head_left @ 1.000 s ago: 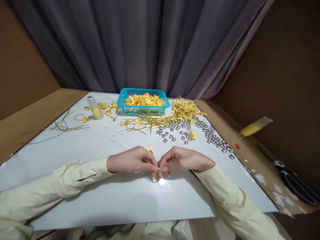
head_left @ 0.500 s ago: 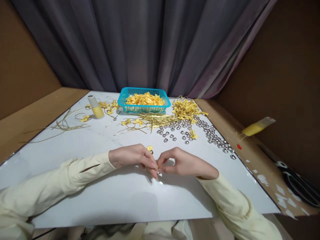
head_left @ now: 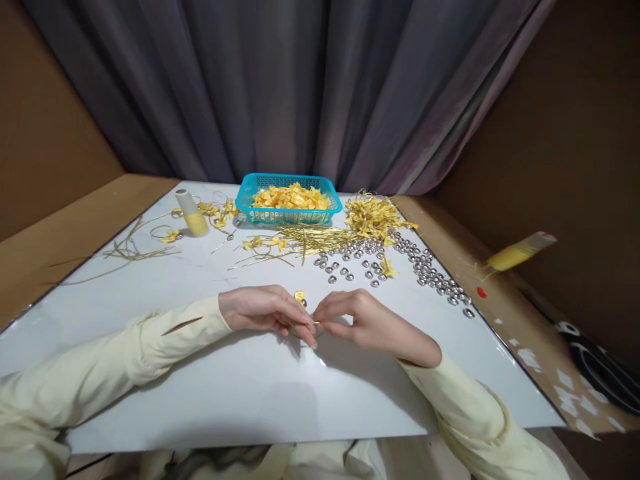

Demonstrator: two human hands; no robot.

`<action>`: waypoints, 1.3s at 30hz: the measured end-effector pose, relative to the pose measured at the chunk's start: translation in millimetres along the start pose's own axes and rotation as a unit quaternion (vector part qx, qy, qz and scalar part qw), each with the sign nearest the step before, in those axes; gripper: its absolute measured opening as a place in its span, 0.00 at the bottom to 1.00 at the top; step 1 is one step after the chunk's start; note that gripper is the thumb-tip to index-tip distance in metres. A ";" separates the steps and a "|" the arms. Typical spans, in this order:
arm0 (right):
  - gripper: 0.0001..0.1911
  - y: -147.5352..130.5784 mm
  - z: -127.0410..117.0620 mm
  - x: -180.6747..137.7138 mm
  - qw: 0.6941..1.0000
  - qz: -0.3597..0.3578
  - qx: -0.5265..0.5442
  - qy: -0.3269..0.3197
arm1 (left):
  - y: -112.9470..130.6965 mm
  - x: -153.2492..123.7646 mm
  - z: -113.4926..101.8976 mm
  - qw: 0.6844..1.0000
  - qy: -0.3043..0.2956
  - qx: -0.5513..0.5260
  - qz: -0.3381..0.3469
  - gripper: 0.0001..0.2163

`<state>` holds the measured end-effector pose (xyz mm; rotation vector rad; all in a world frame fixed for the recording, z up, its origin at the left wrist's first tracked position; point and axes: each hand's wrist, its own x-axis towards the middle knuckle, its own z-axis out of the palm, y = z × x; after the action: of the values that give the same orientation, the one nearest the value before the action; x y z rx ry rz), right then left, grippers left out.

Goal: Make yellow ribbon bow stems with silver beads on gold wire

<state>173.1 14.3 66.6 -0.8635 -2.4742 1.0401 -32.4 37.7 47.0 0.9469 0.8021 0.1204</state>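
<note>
My left hand [head_left: 273,311] and my right hand [head_left: 357,318] meet above the near middle of the white tabletop [head_left: 240,393]. A short bit of thin gold cord [head_left: 316,323] shows between their fingertips. Both hands pinch it, the right with thumb and forefinger, and the fingers hide most of it. Just behind the fingertips sits a small yellow piece [head_left: 299,295] with a round silver bead [head_left: 303,303] beside it. Whether these are joined to the cord, I cannot tell.
At the back stands a blue basket [head_left: 289,217] of yellow bows. Gold cords [head_left: 320,239], a heap of yellow bows [head_left: 373,217] and many silver beads [head_left: 437,277] lie before it. A yellow bottle [head_left: 193,215] stands left; black-handled scissors [head_left: 600,370] lie right.
Both hands have risen slightly away from me, and the fingertips have drawn a little apart, so the gold cord now shows between them. Things on the table stay put.
</note>
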 end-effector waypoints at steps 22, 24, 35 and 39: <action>0.10 0.5 -7.0 0.9 0.967 0.190 0.165 -0.038 | 6.0 -13.8 13.6 0.971 0.037 0.211 0.108 0.10; 0.10 0.3 -6.3 0.8 0.968 0.188 0.161 -0.035 | 6.3 -14.2 14.6 0.970 0.038 0.213 0.106 0.10; 0.11 2.6 -2.8 1.0 0.976 0.156 0.142 -0.044 | 0.6 -12.6 12.6 0.980 0.036 0.184 0.072 0.11; 0.12 2.8 -3.7 0.3 0.978 0.149 0.145 -0.035 | 0.2 -12.2 10.2 0.983 0.025 0.163 0.077 0.11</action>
<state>175.9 18.1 67.1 -1.1376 -2.2104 1.5117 -34.3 25.7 57.3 1.3209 0.8083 0.1499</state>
